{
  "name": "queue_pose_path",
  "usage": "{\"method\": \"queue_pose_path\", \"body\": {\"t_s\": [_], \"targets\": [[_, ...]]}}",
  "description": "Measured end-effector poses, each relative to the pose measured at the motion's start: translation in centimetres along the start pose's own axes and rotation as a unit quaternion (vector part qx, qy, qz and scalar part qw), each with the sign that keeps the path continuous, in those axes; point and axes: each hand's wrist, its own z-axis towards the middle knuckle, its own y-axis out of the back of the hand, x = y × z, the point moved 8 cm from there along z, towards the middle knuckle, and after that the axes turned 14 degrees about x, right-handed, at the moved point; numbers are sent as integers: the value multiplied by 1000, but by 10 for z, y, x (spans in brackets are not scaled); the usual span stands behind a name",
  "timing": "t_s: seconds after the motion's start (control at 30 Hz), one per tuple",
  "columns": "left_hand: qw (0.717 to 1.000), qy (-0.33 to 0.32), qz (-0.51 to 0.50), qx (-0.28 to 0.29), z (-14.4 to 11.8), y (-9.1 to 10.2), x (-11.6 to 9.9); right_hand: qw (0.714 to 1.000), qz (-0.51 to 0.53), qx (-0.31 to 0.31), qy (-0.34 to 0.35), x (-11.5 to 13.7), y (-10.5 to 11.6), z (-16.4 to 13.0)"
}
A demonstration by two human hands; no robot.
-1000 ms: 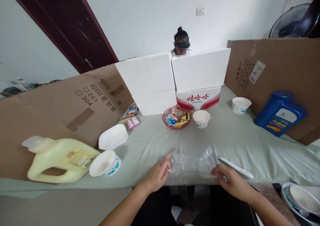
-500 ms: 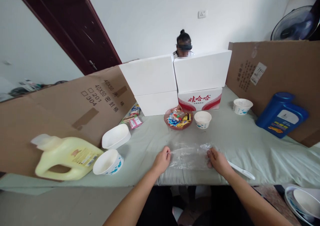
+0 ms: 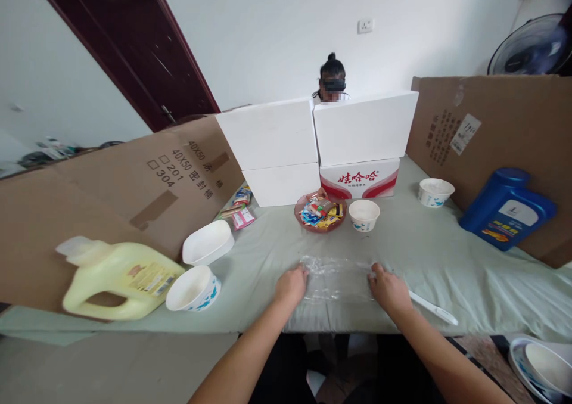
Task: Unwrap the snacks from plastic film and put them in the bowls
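Pressing down on a clear plastic bag (image 3: pixel 338 277), both hands lie palm-down at the near edge of the table (image 3: pixel 447 255), which is covered with a pale green cloth. The left hand (image 3: pixel 291 285) rests on the bag's left end with fingers curled loosely onto the film, and the right hand (image 3: pixel 388 288) rests on its right end the same way; neither has closed around it, both simply lying flat against it. The bag lies spread flat between them, near the middle of the near edge. A white pen (image 3: pixel 432 307) lies just beside the right hand, toward the right. Near the left edge a yellow jug (image 3: pixel 118 279) lies on its side, with a paper bowl (image 3: pixel 193 288) just beside it and a white dish (image 3: pixel 208 243) behind that. Toward the far edge, a red plate (image 3: pixel 320 212) of wrapped sweets sits beside another bowl (image 3: pixel 363 214), and a third bowl (image 3: pixel 436 192) stands nearer the far right corner. A blue jug (image 3: pixel 507 208) leans at the right edge against a cardboard sheet (image 3: pixel 491 130). White boxes (image 3: pixel 313 145) are stacked along the far edge, and a person (image 3: pixel 333 82) sits behind them. More cardboard (image 3: pixel 111 195) stands along the left edge.
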Motion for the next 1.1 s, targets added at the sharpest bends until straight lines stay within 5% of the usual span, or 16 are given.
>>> {"method": "queue_pose_path", "body": {"t_s": [0.2,0.43,0.53,0.63,0.73,0.8,1.0,1.1], "targets": [[994,-67,-50,-72,2,6,-2,992,-17,-107,65,6,6,-10],[987,-48,-94,-125,11,2,7,991,-34,-118,59,6,3,-13],[974,-54,-44,-217,-2,14,0,990,-56,-115,60,8,4,-15],[924,-194,30,-328,-32,19,-34,990,-51,-122,58,9,5,-15],[870,-413,98,-252,-54,-10,-78,990,-47,-123,55,8,5,-12],[859,-463,122,-178,-57,-28,-91,989,-51,-130,55,6,7,-12],[916,-376,111,-81,-41,-42,-83,959,-106,-237,116,29,23,-37],[922,-367,106,-58,-41,-42,-82,948,-119,-189,227,63,4,-43]]}}
